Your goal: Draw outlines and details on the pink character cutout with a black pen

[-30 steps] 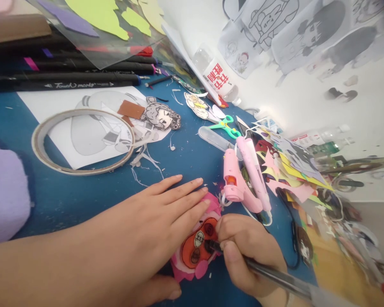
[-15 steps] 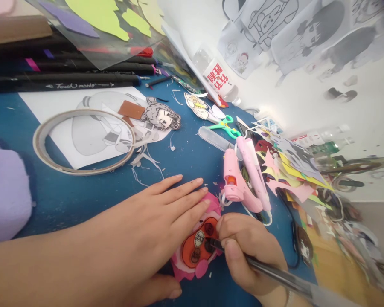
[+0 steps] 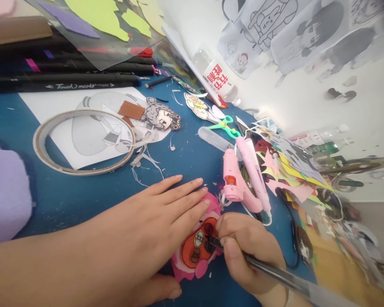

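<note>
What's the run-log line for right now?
left hand: resting on pink piece | right hand: gripping pen, tip at orange patch | glue gun: on table

This looks like a place for making arts and crafts, but I can't tell if it is in a home or a workshop. The blue counter (image 3: 179, 160) is messy, with fat black markers (image 3: 35, 82), green scissors (image 3: 225, 126), a pink glue gun (image 3: 232, 170), a big roll of tape (image 3: 38, 143) and a pile of bright cut-up scraps (image 3: 289, 170). Gray and black drawings (image 3: 323, 25) hang on the white wall (image 3: 195, 21) behind it.
</note>
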Tool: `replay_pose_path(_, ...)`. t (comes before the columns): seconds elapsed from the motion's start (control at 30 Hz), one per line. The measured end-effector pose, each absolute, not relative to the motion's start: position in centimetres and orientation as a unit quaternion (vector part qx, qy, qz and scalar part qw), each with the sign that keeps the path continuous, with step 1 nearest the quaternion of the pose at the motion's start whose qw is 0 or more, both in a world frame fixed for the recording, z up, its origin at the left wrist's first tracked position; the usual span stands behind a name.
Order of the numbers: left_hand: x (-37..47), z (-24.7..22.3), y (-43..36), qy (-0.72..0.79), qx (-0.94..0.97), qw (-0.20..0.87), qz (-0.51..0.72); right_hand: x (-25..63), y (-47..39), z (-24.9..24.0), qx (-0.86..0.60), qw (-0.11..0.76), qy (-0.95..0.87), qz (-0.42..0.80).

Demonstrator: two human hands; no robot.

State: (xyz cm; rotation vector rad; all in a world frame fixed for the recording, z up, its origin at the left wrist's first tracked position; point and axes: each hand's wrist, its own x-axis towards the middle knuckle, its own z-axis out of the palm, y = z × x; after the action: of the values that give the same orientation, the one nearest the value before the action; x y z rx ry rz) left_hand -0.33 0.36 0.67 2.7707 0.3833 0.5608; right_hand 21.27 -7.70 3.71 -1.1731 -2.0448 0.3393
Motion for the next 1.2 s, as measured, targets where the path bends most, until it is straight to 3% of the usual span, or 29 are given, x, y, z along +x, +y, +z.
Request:
replay_pose_path(0.7, -0.3, 0.8, 0.4, 0.134, 0.965, 0.126, 0.186, 21.6, -8.0, 4.1, -0.458, 0.351, -0.808, 0.117)
replay_pose_path(1.0, -0.4, 0.8, 0.3, 0.132, 0.967, 0.122, 0.181, 21.7, -7.3, 4.7, -0.418, 0.295, -0.854, 0.097)
replay_pose_path(1.2, -0.4, 0.8, 0.3, 0.13, 0.966, 0.118, 0.188, 21.5, -7.3, 4.4, -0.438, 0.318, -0.837, 0.085)
